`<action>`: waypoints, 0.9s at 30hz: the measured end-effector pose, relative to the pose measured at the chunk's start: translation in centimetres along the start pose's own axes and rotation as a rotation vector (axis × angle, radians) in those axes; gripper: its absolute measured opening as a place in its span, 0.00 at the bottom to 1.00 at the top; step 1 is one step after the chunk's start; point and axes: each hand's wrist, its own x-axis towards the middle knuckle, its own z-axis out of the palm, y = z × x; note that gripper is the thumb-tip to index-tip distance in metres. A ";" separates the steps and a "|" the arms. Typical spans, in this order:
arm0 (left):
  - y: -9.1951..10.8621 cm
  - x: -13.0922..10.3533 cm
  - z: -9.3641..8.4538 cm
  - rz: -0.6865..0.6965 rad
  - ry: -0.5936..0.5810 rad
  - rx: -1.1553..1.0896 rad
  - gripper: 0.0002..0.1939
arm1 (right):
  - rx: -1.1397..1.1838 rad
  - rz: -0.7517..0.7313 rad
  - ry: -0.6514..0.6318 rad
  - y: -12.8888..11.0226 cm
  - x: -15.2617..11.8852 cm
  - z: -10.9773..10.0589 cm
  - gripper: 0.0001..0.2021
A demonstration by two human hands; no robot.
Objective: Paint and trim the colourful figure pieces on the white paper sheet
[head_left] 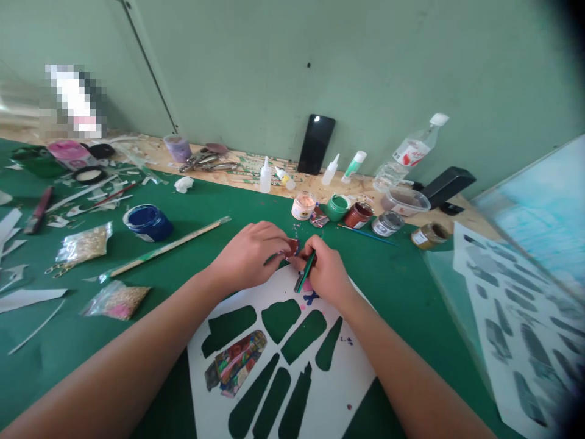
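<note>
My left hand (249, 256) pinches a small reddish-brown piece (291, 246) with coloured specks along its edge. My right hand (325, 268) is closed around a slim green tool (305, 273) with a dark lower end; its exact kind I cannot make out. The right fingertips meet the left ones at the small piece. Under both hands lies a white sheet (333, 384) with several long shapes cut out of it. A patterned, multicoloured piece (241, 360) lies at the sheet's left side. Pink and blue bits (311, 299) are scattered below my right hand.
Open paint jars, among them a green one (338, 207), stand beyond my hands. A blue jar (148, 222), a brush (169, 247) and bead bags (121, 302) lie left. A phone (316, 143) leans on the wall; a bottle (406, 155) stands right of it.
</note>
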 end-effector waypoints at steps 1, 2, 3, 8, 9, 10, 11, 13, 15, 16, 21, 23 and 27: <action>-0.3 0.0 0.3 0.084 -0.054 0.046 0.14 | -0.010 -0.007 0.031 0.0 -0.1 0.2 0.16; -0.5 -0.1 0.6 0.107 -0.096 0.068 0.17 | -0.010 -0.012 0.067 -0.1 -0.3 0.3 0.16; -0.7 -0.1 0.9 0.099 -0.123 0.082 0.19 | 0.010 -0.014 0.102 -0.2 -0.6 0.5 0.15; -1.2 -0.4 1.2 0.009 -0.119 0.114 0.21 | 0.392 0.099 0.130 -1.2 -1.6 0.3 0.20; -1.3 -0.4 1.2 -0.001 -0.108 0.112 0.20 | 0.453 0.147 0.095 -1.4 -1.5 0.0 0.23; -1.3 -0.3 1.1 -0.011 -0.099 0.109 0.20 | 0.484 0.196 0.046 -1.7 -1.2 -0.5 0.24; -1.4 -0.3 1.1 -0.020 -0.089 0.104 0.19 | 0.485 0.239 -0.004 -2.0 -0.7 -1.1 0.23; -1.6 -0.2 1.2 -0.031 -0.070 0.090 0.17 | 0.421 0.190 -0.072 -2.3 0.7 -2.2 0.14; -1.7 -0.1 1.3 -0.030 -0.055 0.066 0.15 | 0.407 0.090 -0.110 -2.0 2.2 -3.0 0.11; -1.8 0.0 1.3 -0.027 -0.049 0.053 0.15 | 0.397 0.061 -0.131 -1.7 2.9 -3.2 0.10; -2.2 0.2 1.4 -0.005 -0.024 -0.023 0.13 | 0.208 0.018 -0.177 0.5 4.6 -2.8 0.08; -2.3 0.4 1.5 0.018 -0.012 -0.083 0.13 | 0.160 -0.018 -0.215 1.0 4.6 -2.6 0.06; -2.5 0.4 1.7 0.014 0.020 -0.144 0.14 | 0.249 0.039 -0.307 1.3 4.7 -2.8 0.08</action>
